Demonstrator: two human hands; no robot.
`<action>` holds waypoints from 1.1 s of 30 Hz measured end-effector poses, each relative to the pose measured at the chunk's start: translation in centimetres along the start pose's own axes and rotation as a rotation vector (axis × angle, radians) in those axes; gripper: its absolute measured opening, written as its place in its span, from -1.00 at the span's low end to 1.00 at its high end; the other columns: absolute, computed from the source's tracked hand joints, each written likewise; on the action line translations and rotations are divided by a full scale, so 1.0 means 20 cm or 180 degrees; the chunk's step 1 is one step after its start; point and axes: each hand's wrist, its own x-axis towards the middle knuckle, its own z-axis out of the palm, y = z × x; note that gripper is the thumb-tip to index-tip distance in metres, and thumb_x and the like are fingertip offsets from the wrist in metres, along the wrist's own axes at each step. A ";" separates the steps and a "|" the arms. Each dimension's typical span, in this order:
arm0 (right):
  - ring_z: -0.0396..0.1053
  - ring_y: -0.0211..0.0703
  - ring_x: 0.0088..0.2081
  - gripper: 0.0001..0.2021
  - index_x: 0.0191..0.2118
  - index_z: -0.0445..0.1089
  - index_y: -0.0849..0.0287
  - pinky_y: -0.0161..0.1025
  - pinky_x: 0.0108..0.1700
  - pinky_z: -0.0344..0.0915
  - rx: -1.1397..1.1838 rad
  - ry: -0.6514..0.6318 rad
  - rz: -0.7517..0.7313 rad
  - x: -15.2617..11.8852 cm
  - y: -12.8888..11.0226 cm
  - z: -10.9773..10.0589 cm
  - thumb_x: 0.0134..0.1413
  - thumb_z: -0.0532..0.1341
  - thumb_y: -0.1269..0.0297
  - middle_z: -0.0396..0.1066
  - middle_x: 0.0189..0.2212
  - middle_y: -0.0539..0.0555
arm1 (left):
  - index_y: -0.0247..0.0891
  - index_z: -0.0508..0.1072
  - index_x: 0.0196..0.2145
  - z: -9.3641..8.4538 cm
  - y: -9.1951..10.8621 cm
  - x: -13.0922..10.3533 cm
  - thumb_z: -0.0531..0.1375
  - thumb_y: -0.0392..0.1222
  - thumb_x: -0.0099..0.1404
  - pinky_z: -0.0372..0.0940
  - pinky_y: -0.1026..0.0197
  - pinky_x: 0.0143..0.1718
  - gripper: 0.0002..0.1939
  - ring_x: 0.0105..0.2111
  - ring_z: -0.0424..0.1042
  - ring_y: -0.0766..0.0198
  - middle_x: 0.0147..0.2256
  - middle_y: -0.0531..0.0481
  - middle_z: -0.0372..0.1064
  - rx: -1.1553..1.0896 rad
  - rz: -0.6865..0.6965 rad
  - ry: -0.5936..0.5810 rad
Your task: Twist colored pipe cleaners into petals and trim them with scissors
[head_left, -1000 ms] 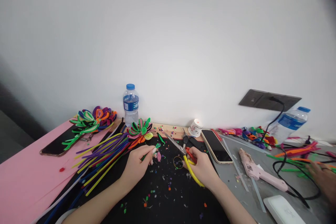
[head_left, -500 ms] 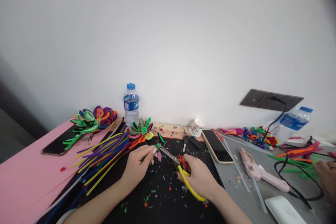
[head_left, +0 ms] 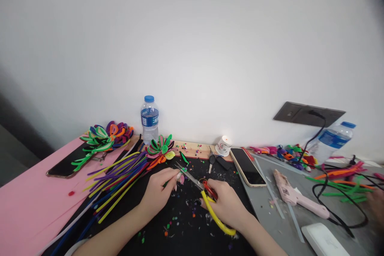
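Note:
My left hand pinches a small green pipe cleaner piece, mostly hidden by the fingertips. My right hand grips scissors with one yellow and one red handle. Their blades are parted slightly and reach up to my left fingertips, beside the piece. Below the left fingers is a small pink bit, partly covered. On the black mat under my hands lie scattered colored trimmings. A bundle of long pipe cleaners rests left of my left hand, next to a looped pipe cleaner flower.
A bottle and a paper cup stand by the wall. Phones lie on both sides; keys are near the cup. At right are a pink glue gun, its black cord, and a co-worker's blurred hand.
The scissors have shifted slightly left and up, with their blades now alongside my left fingertips. The green piece shows less between the fingers. The co-worker's hand has moved right.

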 end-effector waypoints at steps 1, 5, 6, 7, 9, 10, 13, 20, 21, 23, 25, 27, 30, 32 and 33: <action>-0.01 -0.35 -0.58 -0.74 -0.57 0.13 0.16 -0.39 -0.54 -0.17 0.0012 -0.0012 0.0007 0.00 0.00 0.00 -0.21 0.24 0.17 0.18 -0.62 -0.12 | -0.28 0.36 -0.54 0.00 0.00 0.00 -0.02 -0.25 0.26 0.13 0.32 -0.43 -0.72 -0.55 0.24 0.34 -0.61 0.08 0.20 0.0009 -0.0004 -0.0008; -0.03 -0.36 -0.59 -0.75 -0.57 0.14 0.16 -0.39 -0.54 -0.18 0.0009 -0.0013 0.0012 0.00 -0.01 0.00 -0.20 0.24 0.18 0.17 -0.63 -0.13 | -0.27 0.35 -0.54 0.00 0.00 0.00 -0.03 -0.25 0.27 0.12 0.32 -0.45 -0.72 -0.56 0.23 0.34 -0.61 0.09 0.19 0.0050 -0.0021 0.0023; -0.03 -0.35 -0.59 -0.75 -0.56 0.14 0.16 -0.39 -0.54 -0.18 -0.0007 -0.0002 0.0008 0.00 -0.01 0.00 -0.20 0.24 0.18 0.17 -0.63 -0.12 | -0.27 0.34 -0.55 0.00 0.00 0.00 -0.03 -0.25 0.27 0.11 0.32 -0.45 -0.72 -0.56 0.22 0.35 -0.61 0.09 0.18 0.0053 -0.0018 0.0040; -0.02 -0.35 -0.59 -0.76 -0.56 0.15 0.16 -0.39 -0.54 -0.18 -0.0024 0.0009 0.0000 0.00 -0.01 0.00 -0.21 0.24 0.18 0.18 -0.62 -0.12 | -0.27 0.33 -0.57 0.00 0.00 0.00 -0.03 -0.25 0.27 0.11 0.32 -0.45 -0.71 -0.56 0.22 0.35 -0.61 0.09 0.18 0.0052 -0.0017 0.0061; 0.00 -0.34 -0.58 -0.76 -0.56 0.17 0.16 -0.39 -0.54 -0.18 -0.0050 0.0006 0.0001 0.00 -0.01 0.00 -0.21 0.25 0.18 0.19 -0.62 -0.11 | -0.27 0.32 -0.58 0.00 -0.01 0.01 -0.03 -0.24 0.27 0.11 0.32 -0.45 -0.70 -0.57 0.22 0.35 -0.61 0.10 0.17 0.0041 -0.0029 0.0096; 0.01 -0.34 -0.58 -0.77 -0.56 0.17 0.16 -0.39 -0.54 -0.18 -0.0057 -0.0005 0.0007 0.00 -0.01 0.00 -0.21 0.25 0.18 0.20 -0.61 -0.10 | -0.27 0.32 -0.57 0.00 -0.01 0.01 -0.03 -0.24 0.27 0.12 0.31 -0.45 -0.71 -0.57 0.22 0.35 -0.60 0.10 0.16 0.0032 -0.0042 0.0105; 0.00 -0.34 -0.58 -0.77 -0.56 0.19 0.16 -0.39 -0.54 -0.18 -0.0074 -0.0013 0.0020 0.01 0.00 0.00 -0.20 0.24 0.18 0.20 -0.61 -0.10 | -0.26 0.34 -0.53 0.00 -0.01 0.01 -0.03 -0.24 0.27 0.12 0.31 -0.44 -0.73 -0.56 0.22 0.35 -0.60 0.10 0.16 0.0019 -0.0077 0.0130; -0.02 -0.35 -0.59 -0.76 -0.58 0.19 0.16 -0.39 -0.55 -0.17 -0.0063 0.0026 -0.0044 0.01 0.00 0.01 -0.20 0.25 0.16 0.16 -0.64 -0.12 | -0.26 0.36 -0.54 0.00 -0.01 0.01 -0.03 -0.22 0.27 0.13 0.31 -0.45 -0.71 -0.57 0.22 0.35 -0.62 0.09 0.18 -0.0060 -0.0093 0.0142; -0.02 -0.35 -0.59 -0.76 -0.58 0.19 0.16 -0.39 -0.55 -0.17 -0.0052 0.0027 -0.0058 0.01 0.00 0.01 -0.21 0.25 0.16 0.16 -0.64 -0.12 | -0.27 0.35 -0.55 0.00 -0.01 0.01 -0.03 -0.22 0.26 0.12 0.31 -0.45 -0.71 -0.57 0.22 0.35 -0.62 0.09 0.18 -0.0091 -0.0112 0.0146; -0.02 -0.35 -0.59 -0.75 -0.59 0.18 0.17 -0.40 -0.54 -0.16 -0.0033 0.0036 -0.0086 0.01 0.00 0.01 -0.21 0.25 0.17 0.15 -0.64 -0.12 | -0.28 0.34 -0.58 0.00 -0.01 0.01 -0.01 -0.20 0.26 0.12 0.31 -0.44 -0.71 -0.57 0.22 0.35 -0.63 0.09 0.18 -0.0192 -0.0176 0.0145; -0.02 -0.35 -0.58 -0.74 -0.59 0.16 0.17 -0.40 -0.54 -0.16 -0.0016 0.0037 -0.0109 0.01 0.01 0.00 -0.22 0.26 0.17 0.13 -0.65 -0.13 | -0.28 0.33 -0.59 -0.01 -0.01 0.02 -0.01 -0.18 0.26 0.12 0.31 -0.43 -0.69 -0.57 0.22 0.35 -0.63 0.10 0.18 -0.0402 -0.0307 0.0044; -0.04 -0.36 -0.58 -0.74 -0.59 0.15 0.17 -0.41 -0.54 -0.15 0.0016 -0.0002 -0.0127 0.02 0.02 0.00 -0.22 0.25 0.17 0.10 -0.65 -0.14 | -0.29 0.35 -0.57 -0.01 -0.01 0.03 -0.01 -0.14 0.26 0.11 0.32 -0.46 -0.68 -0.60 0.20 0.37 -0.65 0.11 0.17 -0.0784 -0.0524 -0.0184; -0.05 -0.37 -0.58 -0.74 -0.60 0.15 0.18 -0.41 -0.53 -0.14 0.0088 -0.0087 -0.0153 0.02 0.04 -0.01 -0.21 0.24 0.19 0.07 -0.65 -0.15 | -0.32 0.36 -0.56 -0.01 -0.01 0.04 0.02 -0.09 0.24 0.08 0.34 -0.54 -0.67 -0.63 0.13 0.41 -0.63 0.10 0.19 -0.1579 -0.0939 -0.0502; -0.06 -0.37 -0.57 -0.74 -0.61 0.14 0.19 -0.42 -0.53 -0.13 0.0146 -0.0157 -0.0176 0.03 0.05 -0.02 -0.21 0.24 0.21 0.05 -0.64 -0.15 | -0.34 0.35 -0.57 0.00 -0.01 0.05 0.06 -0.06 0.21 0.06 0.36 -0.58 -0.67 -0.64 0.10 0.43 -0.61 0.08 0.20 -0.2110 -0.1213 -0.0604; -0.06 -0.37 -0.57 -0.74 -0.61 0.13 0.19 -0.42 -0.53 -0.12 0.0181 -0.0191 -0.0194 0.03 0.05 -0.03 -0.22 0.24 0.22 0.04 -0.64 -0.16 | -0.35 0.35 -0.57 0.00 -0.02 0.05 0.09 -0.06 0.20 0.05 0.37 -0.59 -0.68 -0.64 0.08 0.44 -0.61 0.07 0.19 -0.2345 -0.1340 -0.0644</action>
